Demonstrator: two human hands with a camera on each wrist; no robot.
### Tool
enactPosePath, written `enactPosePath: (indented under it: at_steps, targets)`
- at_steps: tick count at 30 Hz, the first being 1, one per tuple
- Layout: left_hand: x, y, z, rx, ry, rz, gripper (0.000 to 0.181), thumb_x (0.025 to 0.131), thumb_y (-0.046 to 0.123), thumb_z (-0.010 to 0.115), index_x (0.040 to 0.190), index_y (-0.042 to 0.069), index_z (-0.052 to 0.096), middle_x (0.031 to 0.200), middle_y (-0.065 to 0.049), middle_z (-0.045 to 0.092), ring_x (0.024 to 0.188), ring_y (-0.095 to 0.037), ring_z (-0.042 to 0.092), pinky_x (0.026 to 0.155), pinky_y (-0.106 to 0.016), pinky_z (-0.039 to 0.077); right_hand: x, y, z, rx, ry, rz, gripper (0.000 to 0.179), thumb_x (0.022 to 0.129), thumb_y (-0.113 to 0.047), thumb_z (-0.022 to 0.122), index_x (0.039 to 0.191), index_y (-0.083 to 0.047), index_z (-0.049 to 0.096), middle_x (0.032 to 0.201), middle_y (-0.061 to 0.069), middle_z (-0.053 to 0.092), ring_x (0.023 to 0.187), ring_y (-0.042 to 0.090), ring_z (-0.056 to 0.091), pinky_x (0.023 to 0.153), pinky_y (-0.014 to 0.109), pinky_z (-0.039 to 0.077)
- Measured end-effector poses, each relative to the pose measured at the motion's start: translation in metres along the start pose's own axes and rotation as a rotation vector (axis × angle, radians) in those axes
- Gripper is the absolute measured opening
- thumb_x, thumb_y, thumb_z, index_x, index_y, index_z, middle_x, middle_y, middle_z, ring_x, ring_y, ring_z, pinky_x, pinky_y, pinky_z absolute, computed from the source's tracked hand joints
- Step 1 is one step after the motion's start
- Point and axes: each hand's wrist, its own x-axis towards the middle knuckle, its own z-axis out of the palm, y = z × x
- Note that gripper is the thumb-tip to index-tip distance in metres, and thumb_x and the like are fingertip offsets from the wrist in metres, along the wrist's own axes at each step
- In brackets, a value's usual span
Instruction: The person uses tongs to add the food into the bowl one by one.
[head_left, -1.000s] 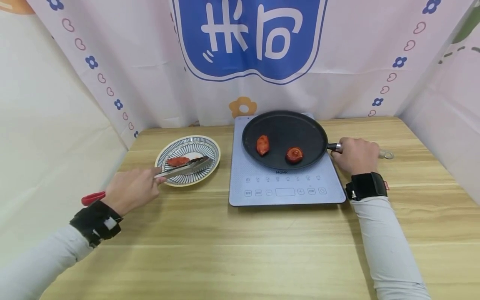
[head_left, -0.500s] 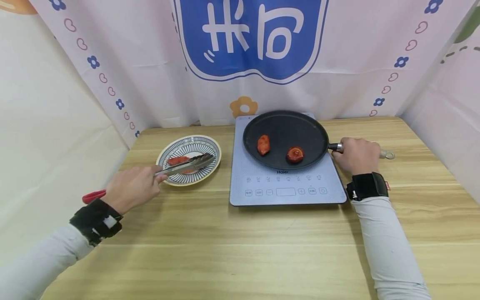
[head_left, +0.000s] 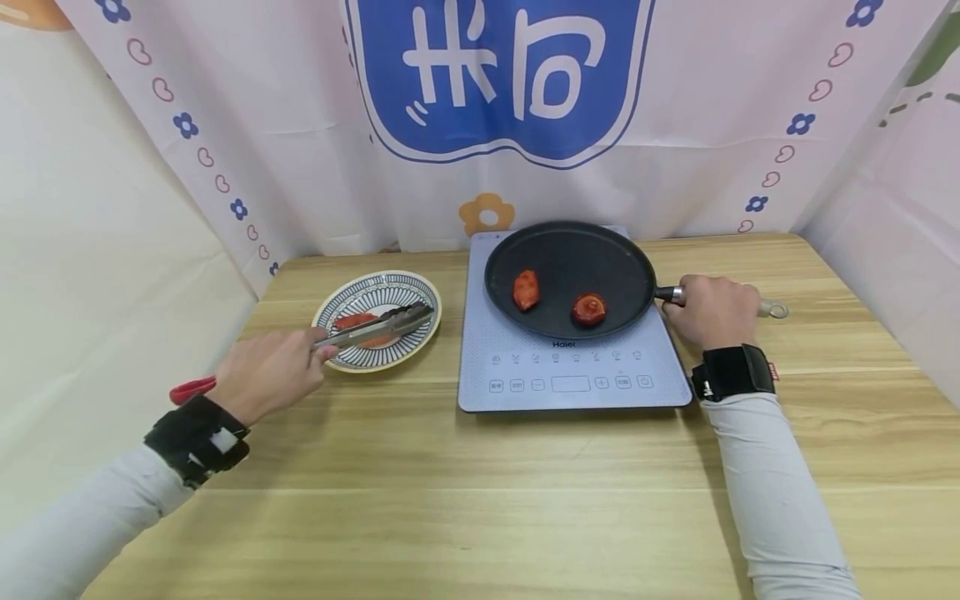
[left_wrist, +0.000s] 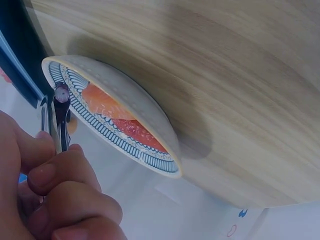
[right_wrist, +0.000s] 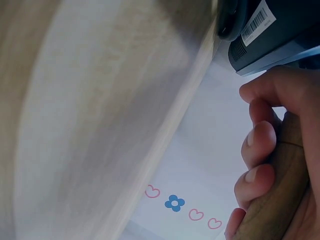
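Note:
My left hand point(head_left: 270, 375) grips metal tongs point(head_left: 375, 329), whose tips hang over the patterned plate point(head_left: 427, 287) on the left. On that plate lie a red piece of food point(head_left: 351, 321) and an orange piece point(left_wrist: 105, 104), partly hidden under the tongs in the head view. Nothing shows clearly between the tong tips. My right hand point(head_left: 712, 311) is wrapped round the wooden handle point(right_wrist: 280, 185) of a flat black pan point(head_left: 570, 267). A red, wing-shaped piece point(head_left: 526, 290) and a round, glossy reddish-brown piece point(head_left: 588, 310) lie apart in the pan.
Beneath the pan sits a white induction cooker point(head_left: 480, 367) with touch buttons along its front. A printed curtain point(head_left: 322, 192) hangs right behind the wooden table point(head_left: 450, 517). The plate stands left of the cooker, with a gap between them.
The tongs have shifted slightly to the right and away from me over the plate, showing more of the orange piece beneath. My right hand and the pan have stayed still.

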Motion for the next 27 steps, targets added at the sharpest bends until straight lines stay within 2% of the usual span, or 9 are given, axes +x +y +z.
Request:
enactPosePath:
  at_steps: [6,13,23,26,27]
  targets:
    - [0.0021,0.0013,-0.0022,0.008,0.01,0.007,0.031,0.107,0.034,0.054,0.102,0.009,0.071,0.07,-0.003,0.056,0.059,-0.02,0.051,0.048,-0.032,0.032,-0.0006,-0.0001,0.0,0.003,0.011,-0.001,0.03,0.088,-0.03,0.08,0.078,-0.006,0.066,0.064,0.011,0.061,0.059,0.034,0.056,0.057,0.048,0.037]
    - [0.005,0.003,-0.0042,0.014,-0.006,-0.024,0.043,0.107,0.035,0.053,0.126,0.001,0.072,0.078,-0.009,0.062,0.062,-0.022,0.054,0.048,-0.032,0.035,0.0001,0.0021,0.0026,0.01,0.045,-0.02,0.03,0.084,-0.026,0.079,0.071,-0.007,0.062,0.059,0.009,0.058,0.055,0.033,0.054,0.052,0.046,0.033]
    - [0.0082,0.0059,-0.006,0.01,-0.006,-0.032,0.041,0.107,0.037,0.053,0.12,0.004,0.072,0.075,-0.007,0.06,0.064,-0.023,0.054,0.049,-0.033,0.033,-0.0002,0.0031,0.0029,0.008,0.032,-0.014,0.03,0.085,-0.027,0.079,0.072,-0.007,0.062,0.059,0.009,0.058,0.056,0.033,0.054,0.053,0.045,0.033]
    - [0.0093,0.0069,-0.0068,0.009,-0.014,-0.04,0.039,0.108,0.038,0.052,0.115,0.006,0.072,0.072,-0.007,0.057,0.064,-0.023,0.054,0.049,-0.033,0.033,0.0001,0.0029,0.0033,0.007,0.036,-0.017,0.03,0.086,-0.027,0.079,0.072,-0.007,0.063,0.059,0.009,0.058,0.056,0.032,0.054,0.053,0.045,0.033]
    - [0.0096,0.0074,-0.0071,0.007,-0.016,-0.042,0.04,0.108,0.038,0.051,0.117,0.006,0.073,0.073,-0.007,0.057,0.064,-0.023,0.054,0.049,-0.033,0.032,0.0001,0.0029,0.0034,0.007,0.038,-0.018,0.029,0.086,-0.027,0.079,0.072,-0.007,0.063,0.059,0.009,0.058,0.055,0.032,0.054,0.053,0.045,0.033]
